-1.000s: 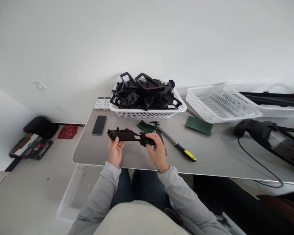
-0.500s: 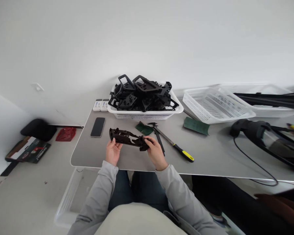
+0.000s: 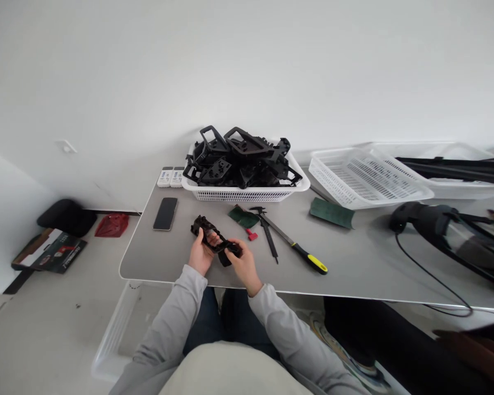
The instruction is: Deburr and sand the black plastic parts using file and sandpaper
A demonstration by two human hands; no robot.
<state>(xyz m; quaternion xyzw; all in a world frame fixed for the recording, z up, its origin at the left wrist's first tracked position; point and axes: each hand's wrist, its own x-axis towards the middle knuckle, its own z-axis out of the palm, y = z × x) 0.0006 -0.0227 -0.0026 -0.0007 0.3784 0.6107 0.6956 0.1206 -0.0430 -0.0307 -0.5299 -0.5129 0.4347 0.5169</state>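
Observation:
A black plastic frame is held between both hands above the front of the grey table. My left hand grips its left end, with fingers showing through the opening. At its right end, my right hand is closed on the part. Just beyond lie a green sheet, a small red tool and a black caliper. A file with a black and yellow handle rests right of my right hand. Behind them, a white basket holds several black plastic parts.
A phone and two small white boxes are at the left. Farther right are another green sheet, white baskets and a black visor-like object with a cable. A clear bin stands below the table.
The black frame has tilted, its right end nearer my body. My right hand has moved left and closer, uncovering the red tool and more of the caliper.

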